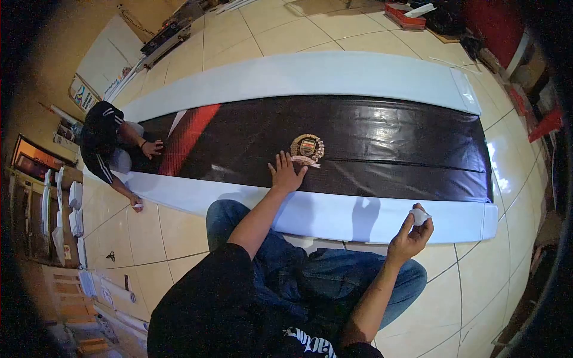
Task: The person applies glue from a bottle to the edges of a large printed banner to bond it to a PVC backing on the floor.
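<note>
A long black printed banner (250, 140) with a glossy surface lies on the floor in front of me, its two long sides folded over to show white strips (286, 71). My left hand (287, 173) rests on the banner with its fingers spread, just beside a round gold emblem (308, 147). Raised above the near white strip, my right hand (410, 235) pinches a small white wad (421, 216); its material cannot be made out. The shadow of this hand falls on the strip. A red stripe (190, 137) crosses the banner toward the left.
Another person (102, 140) crouches at the banner's left end, one hand (151, 148) on it and the other low by its near edge. Scissors (110, 256) lie on the tiled floor (137, 232). A red tray (406, 17) sits at the far right.
</note>
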### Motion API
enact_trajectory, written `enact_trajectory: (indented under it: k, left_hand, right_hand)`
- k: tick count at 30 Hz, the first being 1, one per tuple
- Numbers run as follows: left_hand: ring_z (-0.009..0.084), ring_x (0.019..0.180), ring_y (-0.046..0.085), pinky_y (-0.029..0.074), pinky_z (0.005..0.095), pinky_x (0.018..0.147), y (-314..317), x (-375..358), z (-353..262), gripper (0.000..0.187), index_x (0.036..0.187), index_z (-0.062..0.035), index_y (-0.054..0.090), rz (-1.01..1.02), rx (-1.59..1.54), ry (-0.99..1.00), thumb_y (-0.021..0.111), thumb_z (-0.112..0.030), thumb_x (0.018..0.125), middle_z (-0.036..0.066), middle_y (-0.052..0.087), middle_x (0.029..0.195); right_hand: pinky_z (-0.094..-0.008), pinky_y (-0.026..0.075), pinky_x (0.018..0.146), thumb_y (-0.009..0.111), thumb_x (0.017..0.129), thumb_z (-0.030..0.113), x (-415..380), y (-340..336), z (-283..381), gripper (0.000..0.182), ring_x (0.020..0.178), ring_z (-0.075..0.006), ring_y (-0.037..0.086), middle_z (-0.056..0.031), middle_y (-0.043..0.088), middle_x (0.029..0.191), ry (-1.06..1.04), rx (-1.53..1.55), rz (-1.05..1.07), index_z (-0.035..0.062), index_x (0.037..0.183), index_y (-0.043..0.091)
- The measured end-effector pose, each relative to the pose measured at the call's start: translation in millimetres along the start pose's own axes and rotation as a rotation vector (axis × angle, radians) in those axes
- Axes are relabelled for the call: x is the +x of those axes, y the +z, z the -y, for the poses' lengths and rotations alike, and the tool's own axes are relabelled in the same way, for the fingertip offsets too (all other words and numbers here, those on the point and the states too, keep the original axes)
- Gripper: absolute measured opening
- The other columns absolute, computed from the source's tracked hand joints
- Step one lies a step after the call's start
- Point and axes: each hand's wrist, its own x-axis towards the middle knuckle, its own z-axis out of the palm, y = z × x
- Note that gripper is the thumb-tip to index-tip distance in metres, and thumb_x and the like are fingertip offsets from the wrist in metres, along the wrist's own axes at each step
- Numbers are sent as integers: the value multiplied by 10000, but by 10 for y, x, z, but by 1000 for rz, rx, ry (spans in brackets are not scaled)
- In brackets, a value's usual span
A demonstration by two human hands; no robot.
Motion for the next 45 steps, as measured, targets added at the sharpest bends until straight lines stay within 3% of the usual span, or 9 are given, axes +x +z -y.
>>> enact_trajectory:
  k: [16,26,32,45]
  left_hand:
    - [323,1443,6,33,551,1138,-82,78,432,933,1462,56,45,34,-85,-293,273,-656,904,204,3,1551]
    - [321,1442,40,37,553,1138,-70,-37,190,961,1459,62,68,35,-19,-122,278,-682,888,209,38,1549]
    - [336,1438,57,31,548,1139,14,-95,-12,958,1459,63,74,9,40,-29,206,-697,891,218,63,1544]
    - [346,1432,94,59,575,1126,-124,14,254,920,1455,61,135,1,-24,-240,272,-659,898,211,122,1539]
  right_hand:
    - [-385,445,967,562,896,-21,5,-36,-60,326,1109,-292,563,-222,579,1168,-25,0,14,-43,1190,423]
    - [-375,451,953,558,894,-37,-1,-16,-71,342,1092,-285,568,-225,583,1164,-21,-2,14,-31,1203,413]
    - [-376,452,952,561,891,-40,-11,5,-109,345,1097,-286,566,-226,578,1172,-35,-16,22,-28,1203,414]
    - [-383,451,954,572,889,-32,-3,-20,-77,334,1097,-291,566,-221,584,1158,-45,-26,14,-28,1189,426]
